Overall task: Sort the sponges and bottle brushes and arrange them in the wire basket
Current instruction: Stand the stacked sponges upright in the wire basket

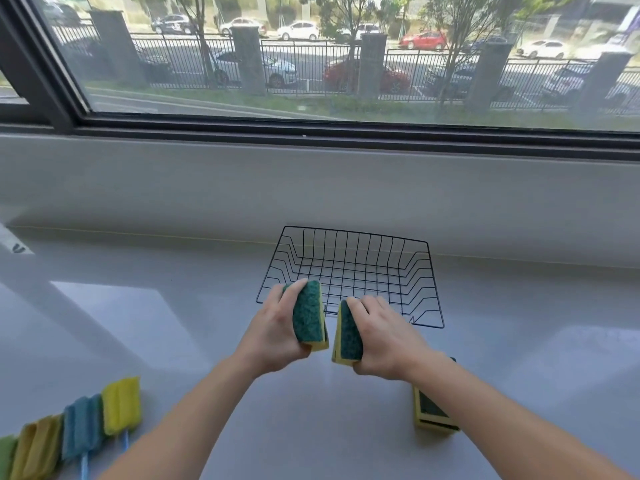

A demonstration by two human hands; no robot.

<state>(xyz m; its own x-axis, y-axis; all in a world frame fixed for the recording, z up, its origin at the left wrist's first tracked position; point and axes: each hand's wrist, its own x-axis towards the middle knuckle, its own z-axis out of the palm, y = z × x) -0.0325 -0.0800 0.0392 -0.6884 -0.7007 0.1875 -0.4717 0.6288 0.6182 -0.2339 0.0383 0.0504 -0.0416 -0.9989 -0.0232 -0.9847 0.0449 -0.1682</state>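
Two sponges are in hand in the head view, one per hand, both held on edge just in front of the wire basket (349,271). The left hand (273,330) has its fingers (292,292) clenched around the left sponge (309,313), green scouring face turned toward the middle, yellow foam at its right edge. The right hand (384,336) grips the right sponge (347,336) the same way, yellow side facing left, green pad under the fingers. The two sponges are close together but apart, with a narrow gap between them.

The basket stands on the grey desk (173,323) against the sill wall below the window (346,57), and nothing lies in it yet. More stock waits: a stack of sponges (433,414) sits on the desk beneath the right forearm, and a row of bottle brushes (79,424) with yellow, blue and green heads lies at the lower left, well apart from the basket.

The step in hand looks like the first loading of sponges, so the task is near its start. The next move calls for carrying both hands forward over the near rim and setting the pair down side by side at one end of the basket, leaving room for the brushes, whose handles probably need the basket's longer run.
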